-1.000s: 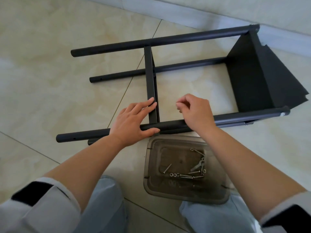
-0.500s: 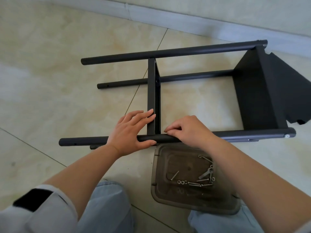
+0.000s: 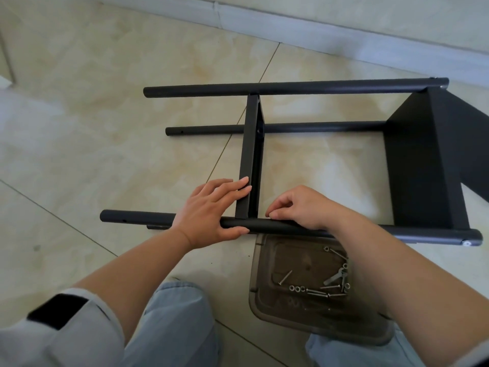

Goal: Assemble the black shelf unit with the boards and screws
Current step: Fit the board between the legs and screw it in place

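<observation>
The black shelf unit lies on its side on the tiled floor. Its near pole runs left to right in front of me. A middle board stands edge-on between the near pole and the far pole. A second board closes the right end. My left hand holds the near pole, thumb under it, fingers laid flat against the middle board. My right hand rests on the same pole just right of the board, fingertips pinched together at the joint; anything between them is hidden.
A clear brownish plastic tray lies on the floor just below the near pole, holding several silver screws and washers. A third pole lies lower behind. The baseboard and wall run along the top. My knees are at the bottom.
My right hand dropped from above the pole onto it and slid left to the board joint. The camera view shifted, showing more floor and wall. My left hand kept its hold.
</observation>
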